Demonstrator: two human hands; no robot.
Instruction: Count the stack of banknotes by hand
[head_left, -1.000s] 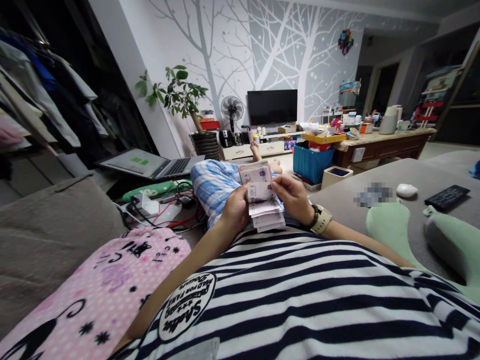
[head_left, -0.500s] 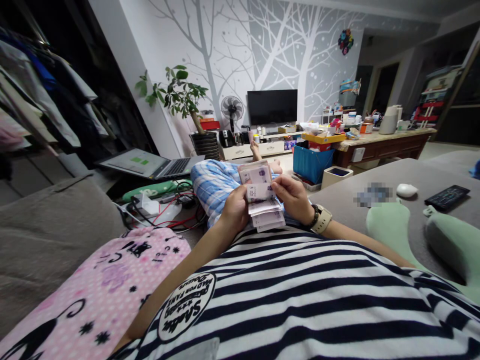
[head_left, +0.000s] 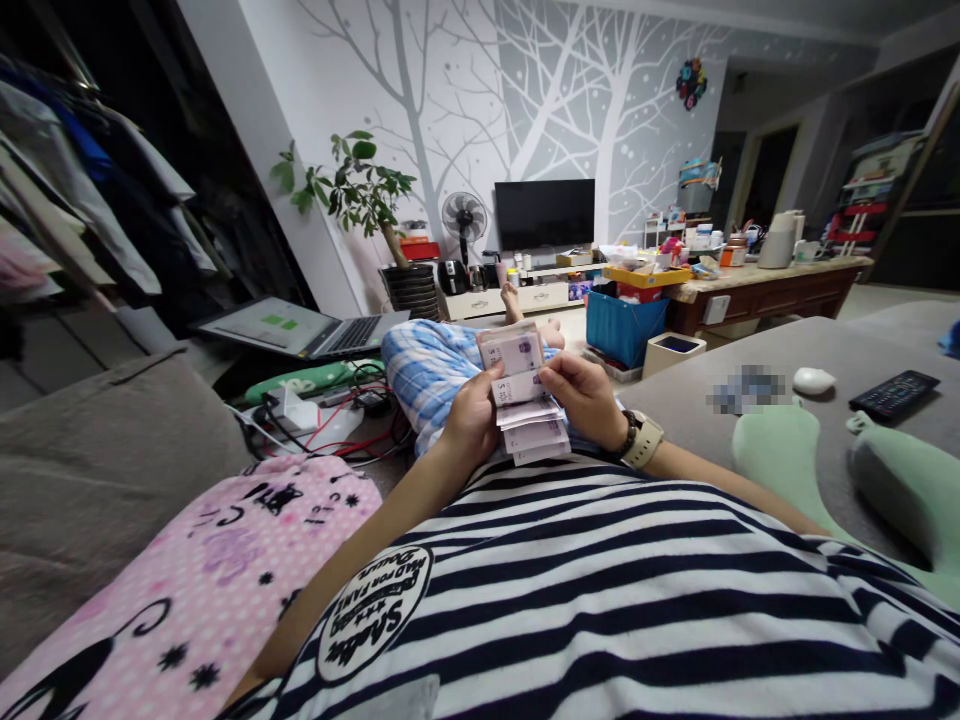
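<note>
A stack of banknotes (head_left: 517,353) marked with a 5 is held over my lap, in front of the striped shirt (head_left: 600,560). My left hand (head_left: 474,415) grips its left side, thumb on top and the other fingers mostly hidden beneath. With thumb and forefinger, my right hand (head_left: 581,395) pinches the right edge of a note in the middle of the stack. Several notes hang folded down toward my belly, fanned in overlapping layers. Blue checked trousers (head_left: 420,375) lie behind the notes.
To the left, an open laptop (head_left: 300,330) stands beside a white power strip (head_left: 296,412) with tangled cables, near a pink cat-print blanket (head_left: 285,520). On the grey sofa to the right are a white mouse (head_left: 814,380), a black remote (head_left: 894,396) and a green neck pillow (head_left: 780,450).
My left thumb has shifted up a little on the stack. My right fingertips have moved slightly left and down, and the pinched note lies flatter against the others.
</note>
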